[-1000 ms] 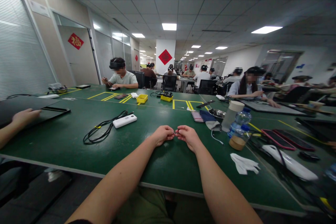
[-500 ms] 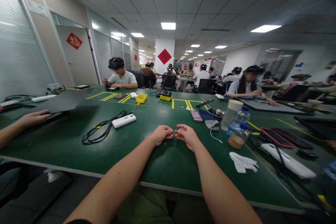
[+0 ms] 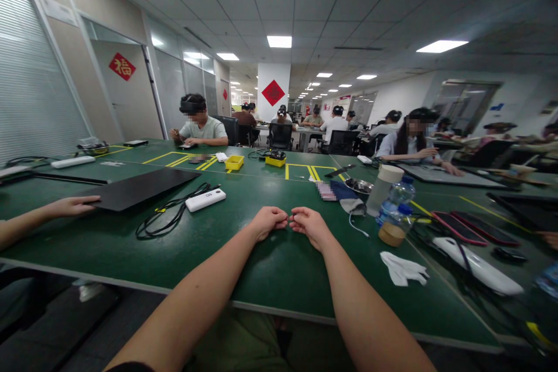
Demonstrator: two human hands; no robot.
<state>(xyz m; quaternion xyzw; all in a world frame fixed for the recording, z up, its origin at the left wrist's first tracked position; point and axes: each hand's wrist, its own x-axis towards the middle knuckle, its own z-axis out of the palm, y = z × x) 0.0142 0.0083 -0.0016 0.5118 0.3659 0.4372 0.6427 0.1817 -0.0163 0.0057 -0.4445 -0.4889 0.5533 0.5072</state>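
Worktop (image 3: 288,279), green, seen from the middle of its near edge. My left hand (image 3: 267,224) and right hand (image 3: 310,228) face each other above that edge, their fingertips almost meeting. The fingers of both curl in toward the thumbs; whether they are pressed together or pinch something small between them, I cannot tell. Nearest my left hand, toward the left end, lies a white power bank (image 3: 206,200), a coiled black cable (image 3: 159,224) beside it. Nearest my right hand, toward the far right corner, lie a grey pouch-like object (image 3: 352,206) and a white cable (image 3: 360,231). Right of these stand a pale tumbler (image 3: 382,193), a clear plastic bottle (image 3: 400,193) and a bottle of brown liquid (image 3: 392,235); a crumpled white cloth (image 3: 403,269) lies closer to the near edge. Toward the left end, a co-worker's hand (image 3: 74,206) holds a black sheet (image 3: 143,189).
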